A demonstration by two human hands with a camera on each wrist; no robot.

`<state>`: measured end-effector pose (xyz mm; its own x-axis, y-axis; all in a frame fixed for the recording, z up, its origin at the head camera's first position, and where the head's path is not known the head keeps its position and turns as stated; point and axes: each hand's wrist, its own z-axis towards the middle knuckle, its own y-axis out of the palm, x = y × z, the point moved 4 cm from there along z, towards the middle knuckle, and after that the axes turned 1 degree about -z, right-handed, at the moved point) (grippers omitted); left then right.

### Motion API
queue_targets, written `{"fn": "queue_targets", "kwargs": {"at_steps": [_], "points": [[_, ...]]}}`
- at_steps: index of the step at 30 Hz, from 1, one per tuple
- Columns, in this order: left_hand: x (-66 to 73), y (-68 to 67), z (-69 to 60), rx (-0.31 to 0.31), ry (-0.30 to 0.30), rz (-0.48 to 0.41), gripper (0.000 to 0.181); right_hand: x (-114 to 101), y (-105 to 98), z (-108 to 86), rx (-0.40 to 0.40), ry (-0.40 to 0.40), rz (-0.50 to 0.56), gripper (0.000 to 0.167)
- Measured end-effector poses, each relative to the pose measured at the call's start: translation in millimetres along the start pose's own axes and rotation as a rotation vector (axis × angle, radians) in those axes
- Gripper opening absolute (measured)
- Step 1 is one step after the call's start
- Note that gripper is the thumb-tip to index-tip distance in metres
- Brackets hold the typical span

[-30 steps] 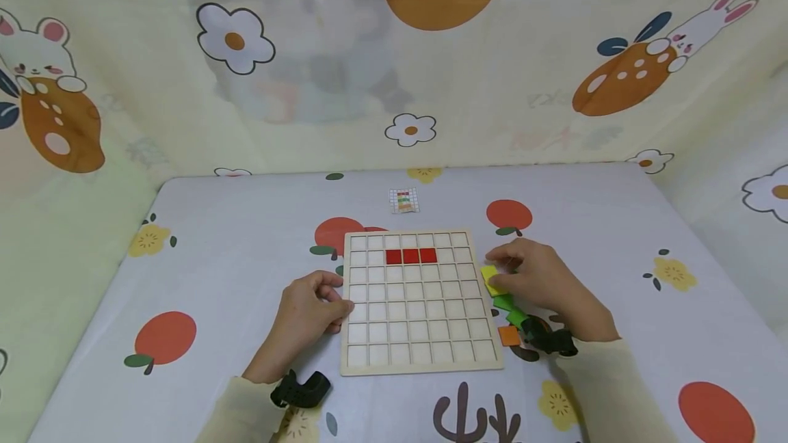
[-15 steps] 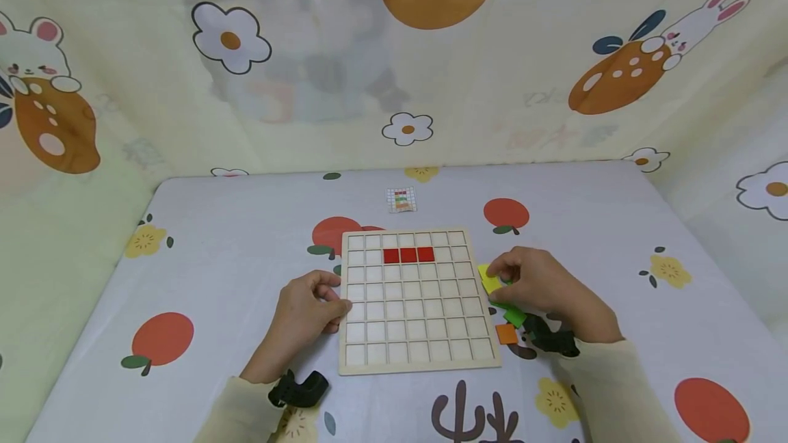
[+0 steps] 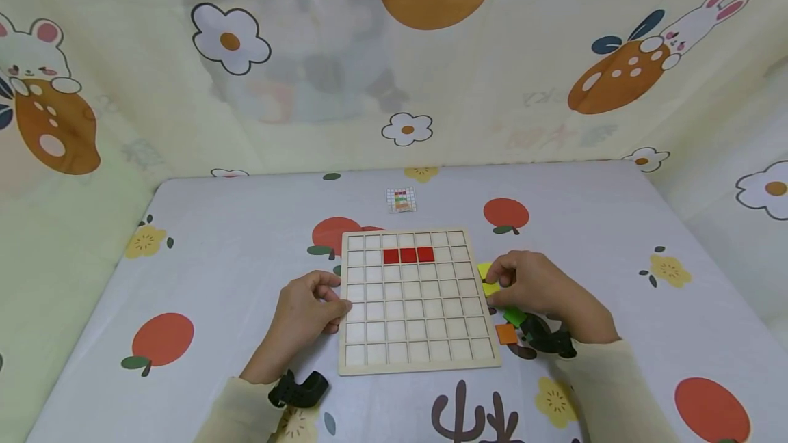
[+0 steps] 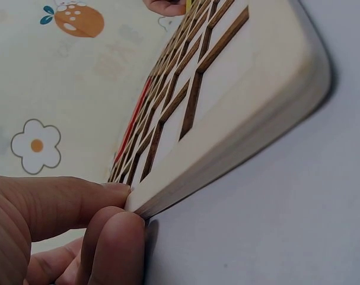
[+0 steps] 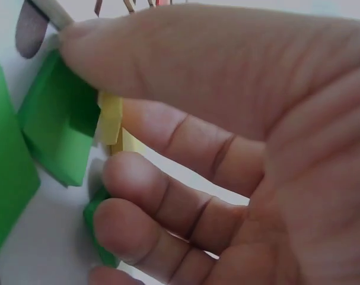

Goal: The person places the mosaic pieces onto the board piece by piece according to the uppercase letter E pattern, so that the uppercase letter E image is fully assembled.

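Observation:
A wooden grid board (image 3: 418, 310) lies on the table, with three red squares (image 3: 408, 255) in a row near its far side. At its left edge my left hand (image 3: 308, 306) grips the rim between thumb and finger, as the left wrist view shows. Beside the right edge my right hand (image 3: 532, 284) pinches a yellow square tile (image 5: 111, 119) between thumb and index finger. Another yellow tile (image 3: 483, 270) lies just beyond the fingertips. Green tiles (image 5: 60, 122) lie under and beside the right hand, partly hidden by it.
An orange tile (image 3: 507, 334) lies by the board's lower right edge. Behind the board is a small printed card (image 3: 401, 199) with a coloured grid pattern. A patterned cloth covers the table (image 3: 246, 224), and a patterned curtain (image 3: 320, 87) rises behind it.
My right hand has come down slightly toward me over the tiles, and its thumb and index finger have closed on a yellow tile. A second yellow tile now shows apart. The left hand keeps its place.

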<state>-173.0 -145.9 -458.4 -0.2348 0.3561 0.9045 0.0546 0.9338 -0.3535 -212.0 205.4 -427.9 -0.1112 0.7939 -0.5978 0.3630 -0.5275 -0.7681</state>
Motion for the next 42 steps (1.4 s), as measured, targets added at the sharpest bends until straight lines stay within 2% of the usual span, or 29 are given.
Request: {"fn": "queue_targets", "kwargs": {"at_steps": [9,19,23,32,42], "points": [[-2.0,0.1,2.0,0.002,-0.012,-0.004,0.032,-2.8,-0.8,-1.3,-0.038,-0.014,0.003,0.027],[-1.0,-0.5,1.2,0.003,-0.015,-0.003,0.032,-1.9,-2.7,-1.7,-0.024,-0.008,0.007,0.026],[-0.2,0.0,1.0,0.001,-0.006,0.004,0.032,-4.4,-2.7,-1.4,0.008,-0.03,-0.002,0.026],[1.6,1.8,1.0,0.002,-0.009,0.023,0.031,-28.6,8.2,8.7,0.093,-0.115,0.022,0.023],[-0.3,0.5,1.4,0.008,-0.019,0.017,0.031,-59.8,30.9,32.3,0.083,-0.118,0.002,0.022]]}}
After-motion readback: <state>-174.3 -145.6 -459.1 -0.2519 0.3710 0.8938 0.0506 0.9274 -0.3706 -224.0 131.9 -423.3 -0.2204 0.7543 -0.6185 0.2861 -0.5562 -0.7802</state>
